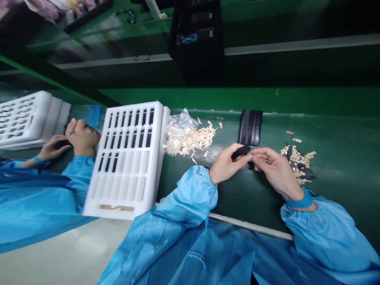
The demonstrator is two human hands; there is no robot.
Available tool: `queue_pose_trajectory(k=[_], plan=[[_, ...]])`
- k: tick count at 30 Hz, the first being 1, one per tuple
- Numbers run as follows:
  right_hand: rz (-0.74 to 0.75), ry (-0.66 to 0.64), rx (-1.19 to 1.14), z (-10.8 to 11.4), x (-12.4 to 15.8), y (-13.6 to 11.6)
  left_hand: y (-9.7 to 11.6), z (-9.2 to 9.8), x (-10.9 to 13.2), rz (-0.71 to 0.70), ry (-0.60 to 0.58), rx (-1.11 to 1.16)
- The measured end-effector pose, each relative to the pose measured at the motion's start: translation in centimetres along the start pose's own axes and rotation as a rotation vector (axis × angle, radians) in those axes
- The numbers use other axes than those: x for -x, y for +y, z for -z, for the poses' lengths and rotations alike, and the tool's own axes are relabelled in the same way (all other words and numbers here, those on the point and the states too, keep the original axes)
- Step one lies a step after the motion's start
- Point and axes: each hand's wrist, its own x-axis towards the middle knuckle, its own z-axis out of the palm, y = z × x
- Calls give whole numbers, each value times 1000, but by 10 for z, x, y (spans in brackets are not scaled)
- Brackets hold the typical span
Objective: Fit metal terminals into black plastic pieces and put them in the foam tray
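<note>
My left hand (pixel 228 162) is closed round a small black oblong part (pixel 241 151), held above the green bench. Against its right end the fingertips of my right hand (pixel 273 168) are pinched together; what they hold, if anything, is too small to make out. Just beyond my hands lies a row of black slim parts (pixel 250 126) packed side by side. A heap of small cream tabs (pixel 196 140) spreads to the left, partly under a clear plastic bag (pixel 182 124). To the right of my right hand is a mixed pile of cream tabs and black strips (pixel 299 164).
A white foam tray (pixel 118 198), partly filled with black parts, rests on another at my left. Farther left, a co-worker's hands (pixel 81 136) work near more stacked white trays (pixel 26 118). A dark bin (pixel 196 47) stands at the back, behind the bench's green ledge (pixel 297 101).
</note>
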Motion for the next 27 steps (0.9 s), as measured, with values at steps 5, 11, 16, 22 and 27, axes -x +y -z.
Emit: queue_pose_trajectory(k=[5, 11, 16, 22, 27], plan=[[-15, 34, -30, -3, 0, 7, -6, 1, 3, -223, 135, -395], [58, 44, 38, -5, 3, 6, -8, 3, 3, -231, 82, -417], [101, 43, 86, -2, 3, 6, -10, 4, 1, -225, 56, -340], [130, 9, 149, 1, 3, 10, -13, 5, -1, -221, 47, -353], [110, 14, 163, 0, 4, 5, -11, 6, -2, -182, 33, -338]])
